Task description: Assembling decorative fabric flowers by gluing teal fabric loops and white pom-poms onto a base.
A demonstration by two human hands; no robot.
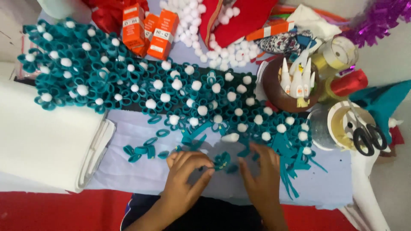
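In the head view the left hand (186,169) pinches a small teal felt flower (222,160) on the pale cloth (128,171), fingertips closed on it; the right hand (261,173) lies just beside the flower, fingers loosely spread; finished pompom-centred flowers (141,81) spread above; black-handled scissors (366,134) rest on a tape roll (338,124) at right.

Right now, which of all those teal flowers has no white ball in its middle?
The small teal flower between the left hand and right hand; the finished ones behind each carry a white pompom.
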